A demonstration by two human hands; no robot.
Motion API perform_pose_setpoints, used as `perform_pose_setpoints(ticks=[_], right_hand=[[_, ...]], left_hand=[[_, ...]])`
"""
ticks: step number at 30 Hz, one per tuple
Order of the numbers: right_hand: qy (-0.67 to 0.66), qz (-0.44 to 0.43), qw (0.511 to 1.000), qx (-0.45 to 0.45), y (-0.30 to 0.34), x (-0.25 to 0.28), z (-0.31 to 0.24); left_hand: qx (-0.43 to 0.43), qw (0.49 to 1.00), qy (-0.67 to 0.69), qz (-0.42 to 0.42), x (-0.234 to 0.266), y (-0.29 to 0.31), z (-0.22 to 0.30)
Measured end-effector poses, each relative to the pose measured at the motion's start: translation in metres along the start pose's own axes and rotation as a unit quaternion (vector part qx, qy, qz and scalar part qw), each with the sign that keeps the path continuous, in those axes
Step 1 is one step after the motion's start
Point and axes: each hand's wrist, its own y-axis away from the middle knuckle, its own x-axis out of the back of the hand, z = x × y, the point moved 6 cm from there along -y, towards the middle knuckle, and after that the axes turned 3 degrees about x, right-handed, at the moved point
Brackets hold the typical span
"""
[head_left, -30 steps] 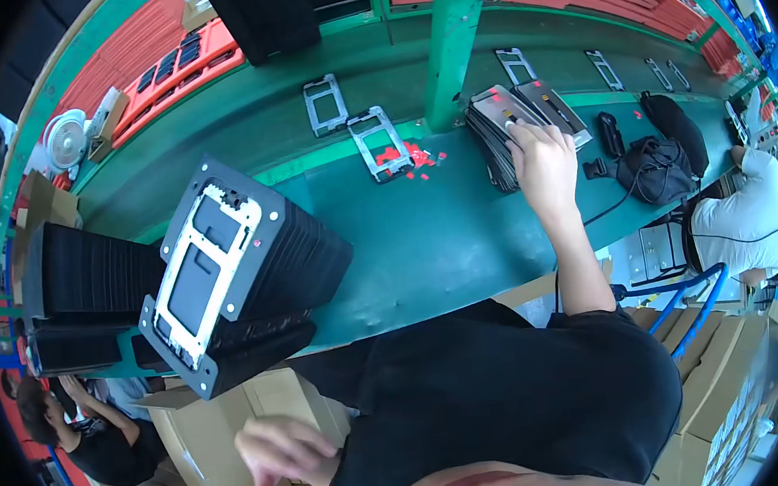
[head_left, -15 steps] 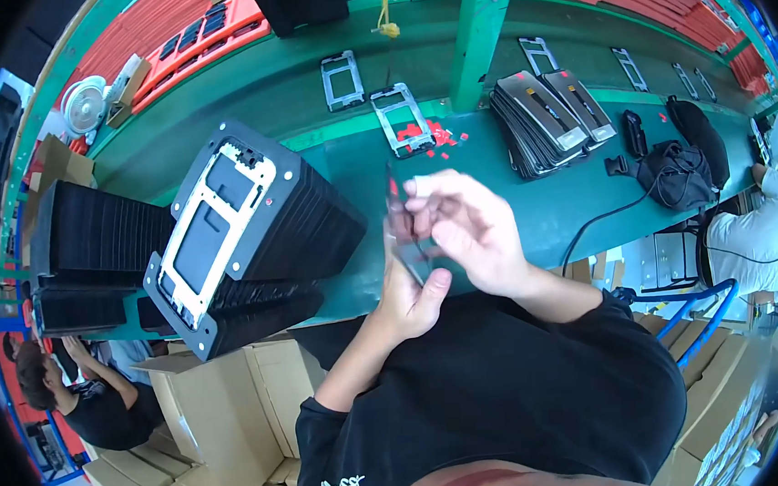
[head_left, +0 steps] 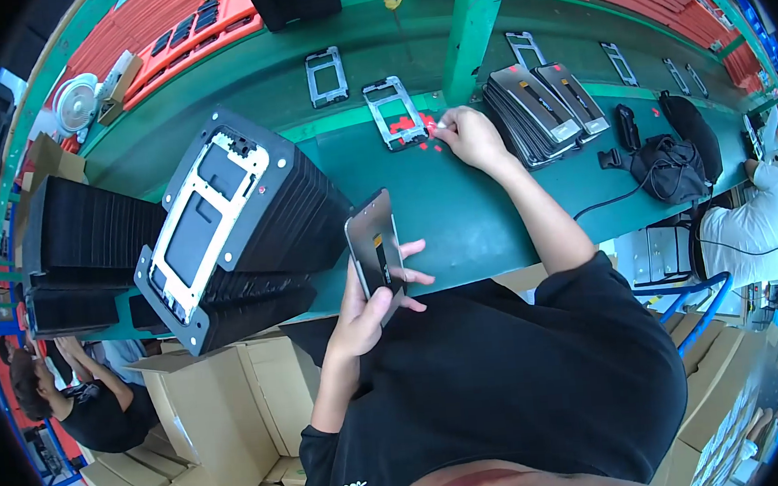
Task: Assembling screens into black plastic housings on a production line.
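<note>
My left hand point(head_left: 355, 322) grips a phone screen panel point(head_left: 373, 235) by its lower part, thumb across the face and other fingers around the edge. The panel is thin and grey, tilted up, with a dark strip and a yellow patch on it. My right hand point(head_left: 474, 138) reaches over the bench, fingertips pinched beside small red pieces point(head_left: 423, 146); what lies between them is too small to make out. Next to these pieces rests a metal phone frame point(head_left: 386, 94), partly over the red bits. A second metal frame point(head_left: 327, 76) lies farther left.
Stacked black trays point(head_left: 294, 196) stand at left, a white phone frame point(head_left: 208, 211) on top. Stacked screen panels point(head_left: 530, 113) sit right of a green post point(head_left: 475, 35). A black bag point(head_left: 671, 166) lies farther right. Cardboard boxes point(head_left: 216, 421) are below the bench; other people are at both sides.
My right hand has left the panel and moved up and away to the red pieces. My left hand has come lower and left with the panel, turning its face into view.
</note>
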Motion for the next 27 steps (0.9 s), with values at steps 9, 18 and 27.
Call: perform_pose_setpoints(ticks=[9,18,27], right_hand=[[-0.533,-0.249,0.781,0.210,0.063,0.041,-0.188],[-0.439,-0.286,0.704,0.480,0.058,0.048,-0.278],[-0.395,-0.370,0.680,0.495,0.058,0.038,-0.306]], left_hand=[[-0.063,0.998,-0.010,0.025,-0.007,0.017,0.048],[-0.287,0.907,-0.219,0.217,-0.040,0.062,0.183],[-0.219,0.927,-0.173,0.250,-0.016,0.080,0.194]])
